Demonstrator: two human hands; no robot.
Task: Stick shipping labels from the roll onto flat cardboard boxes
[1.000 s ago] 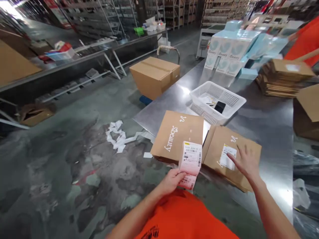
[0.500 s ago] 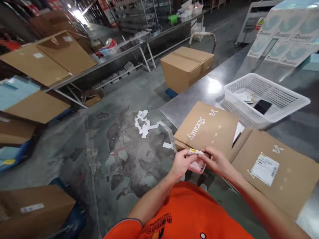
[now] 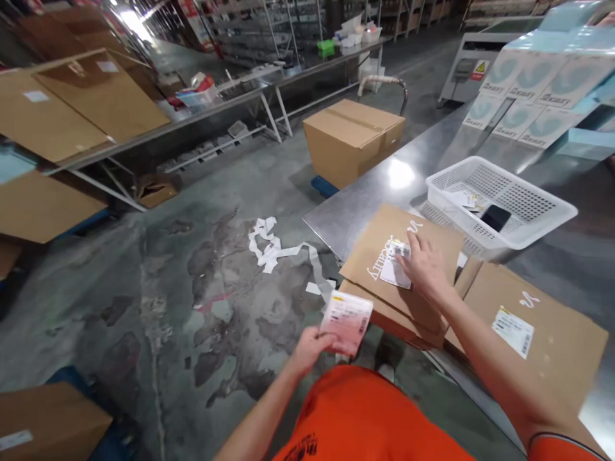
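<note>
My left hand (image 3: 312, 349) pinches a stack of shipping labels (image 3: 348, 320) with a pinkish lower part, held beside the front edge of the table. My right hand (image 3: 425, 266) is over the top of a brown cardboard box (image 3: 377, 234) with white lettering. Its fingers are at the right edge of a single white shipping label (image 3: 396, 272), which lies against the box and covers part of the lettering. Whether the whole label touches the cardboard is hard to see. To the right, a second cardboard box (image 3: 567, 326) bears a shipping label (image 3: 514, 330).
Behind the boxes, a white perforated basket (image 3: 542, 224) holding a dark phone (image 3: 496, 218) stands on the metal table (image 3: 331, 221). White-and-blue boxes (image 3: 523, 77) are stacked farther back. Paper strips (image 3: 264, 246) litter the floor. A large carton (image 3: 353, 137) rests on a blue trolley.
My hands have moved apart. The right one has carried a label onto the box top, while the left has moved down and left with the stack. The camera view has shifted slightly.
</note>
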